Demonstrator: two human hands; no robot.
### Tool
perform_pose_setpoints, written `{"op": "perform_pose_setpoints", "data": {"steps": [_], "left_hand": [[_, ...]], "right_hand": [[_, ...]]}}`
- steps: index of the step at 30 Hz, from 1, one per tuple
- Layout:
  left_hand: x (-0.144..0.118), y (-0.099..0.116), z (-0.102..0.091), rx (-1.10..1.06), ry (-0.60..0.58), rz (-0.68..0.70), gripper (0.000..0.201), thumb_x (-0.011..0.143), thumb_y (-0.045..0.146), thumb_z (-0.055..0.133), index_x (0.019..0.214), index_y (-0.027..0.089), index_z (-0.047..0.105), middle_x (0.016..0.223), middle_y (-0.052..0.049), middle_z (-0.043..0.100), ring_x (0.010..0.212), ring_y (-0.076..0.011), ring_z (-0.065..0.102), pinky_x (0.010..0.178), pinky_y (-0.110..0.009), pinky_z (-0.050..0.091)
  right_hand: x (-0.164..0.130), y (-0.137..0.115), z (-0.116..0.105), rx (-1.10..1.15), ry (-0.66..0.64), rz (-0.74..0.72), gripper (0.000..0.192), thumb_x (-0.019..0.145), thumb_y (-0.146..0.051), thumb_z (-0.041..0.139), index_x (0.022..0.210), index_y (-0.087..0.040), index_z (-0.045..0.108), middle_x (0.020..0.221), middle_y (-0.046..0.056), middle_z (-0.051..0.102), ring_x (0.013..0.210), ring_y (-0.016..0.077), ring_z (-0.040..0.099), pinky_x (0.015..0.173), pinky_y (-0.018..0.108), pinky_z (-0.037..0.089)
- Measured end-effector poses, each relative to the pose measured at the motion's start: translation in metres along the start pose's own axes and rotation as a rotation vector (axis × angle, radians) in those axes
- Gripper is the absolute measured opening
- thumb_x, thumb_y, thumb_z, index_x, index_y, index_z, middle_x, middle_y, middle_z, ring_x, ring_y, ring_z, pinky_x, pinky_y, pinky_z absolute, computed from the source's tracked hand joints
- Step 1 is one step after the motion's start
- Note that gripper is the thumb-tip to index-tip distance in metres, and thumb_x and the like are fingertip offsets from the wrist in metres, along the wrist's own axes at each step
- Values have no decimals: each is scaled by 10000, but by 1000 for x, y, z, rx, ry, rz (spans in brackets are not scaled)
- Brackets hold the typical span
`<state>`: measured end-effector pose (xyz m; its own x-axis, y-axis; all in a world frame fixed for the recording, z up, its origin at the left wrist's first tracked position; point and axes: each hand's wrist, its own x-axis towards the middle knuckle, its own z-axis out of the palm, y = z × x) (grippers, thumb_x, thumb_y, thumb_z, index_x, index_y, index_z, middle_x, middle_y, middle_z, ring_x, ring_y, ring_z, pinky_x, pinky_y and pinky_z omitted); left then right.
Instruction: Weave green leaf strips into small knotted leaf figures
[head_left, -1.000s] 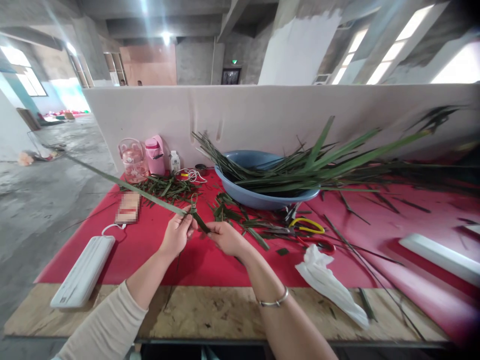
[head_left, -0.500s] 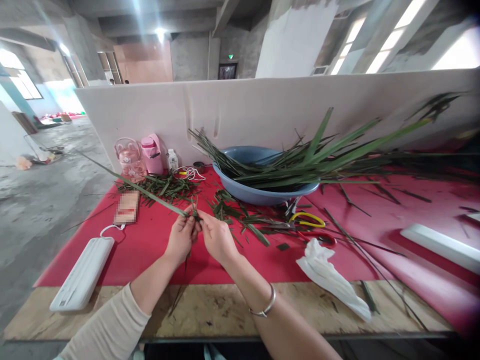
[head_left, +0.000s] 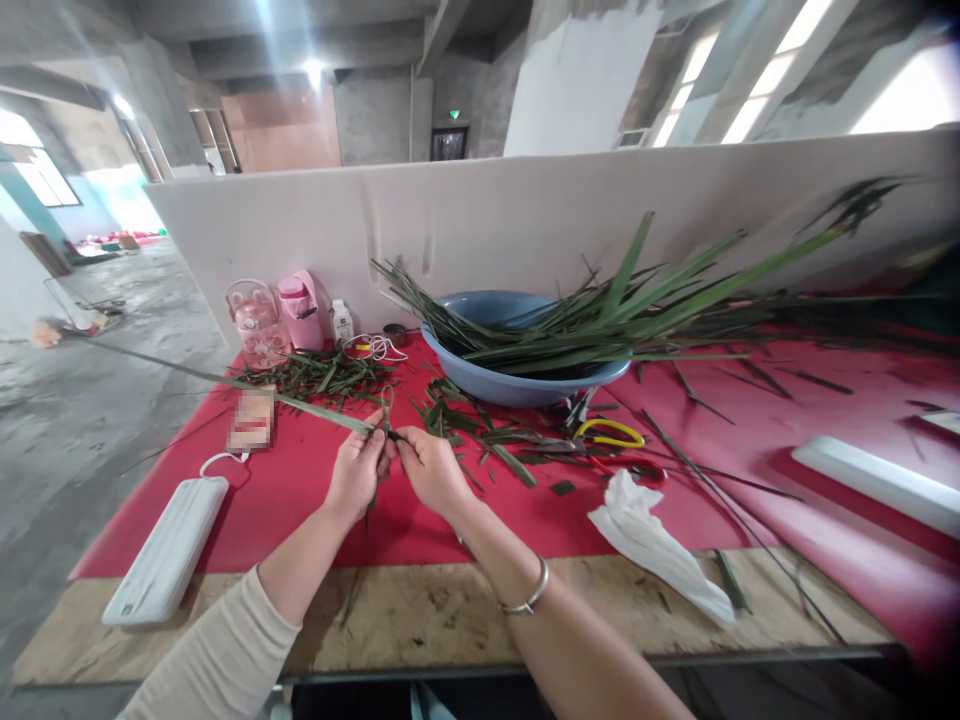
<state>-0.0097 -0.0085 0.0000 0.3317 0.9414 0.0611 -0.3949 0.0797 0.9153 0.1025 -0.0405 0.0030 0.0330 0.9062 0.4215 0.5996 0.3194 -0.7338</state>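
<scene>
Just in front of the blue basin point(head_left: 517, 385), above the red cloth point(head_left: 315, 490), the left hand point(head_left: 358, 470) and right hand point(head_left: 431, 470) meet, fingertips pinched together on a small folded knot in a long green leaf strip point(head_left: 225, 382). The weaving looks barely begun: only that one small knot shows, and most of the strip hangs unworked. Its long axis runs from the hands out to the left and slightly away, the free tip pointing past the table's edge. Scissors point(head_left: 611, 440) lie right of the hands, near the basin.
</scene>
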Motion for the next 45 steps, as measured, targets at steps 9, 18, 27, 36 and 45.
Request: {"op": "perform_pose_setpoints", "data": {"steps": [9,18,27,36,45], "left_hand": [[2,-11,-5,226,-9,-13,442,716,480,504,951,110,556,420,72,409,315,-41,302,328,-172,216],[3,-16,-4,251,31,-27,360,722,489,487,607,147,497,376,76,349,314,-40,284,341,-180,213],[4,-21,-1,340,92,-13,269,699,418,541,641,166,467,442,59,447,375,-57,375,393,-185,277],[0,-17,3,203,121,60,195,697,323,560,631,152,494,510,39,505,439,-63,450,449,-192,353],[1,-13,-1,182,114,74,208,682,331,574,644,136,517,510,27,532,411,-58,448,430,-193,356]], "right_hand": [[-4,7,2,55,10,-44,375,799,-147,369,1115,-191,565,1043,59,634,930,180,602,811,297,466],[-3,9,-10,-357,-108,-134,421,779,-117,393,1165,-231,514,967,55,665,760,172,640,679,257,481],[3,6,4,-148,113,-19,204,742,-81,380,774,-164,564,680,39,618,612,139,564,588,222,419],[2,1,8,-148,181,98,198,785,-183,394,752,-178,589,605,25,622,527,133,560,520,209,409],[3,11,7,-100,118,-77,304,761,-135,390,907,-181,653,850,65,680,784,168,630,700,244,477]]}}
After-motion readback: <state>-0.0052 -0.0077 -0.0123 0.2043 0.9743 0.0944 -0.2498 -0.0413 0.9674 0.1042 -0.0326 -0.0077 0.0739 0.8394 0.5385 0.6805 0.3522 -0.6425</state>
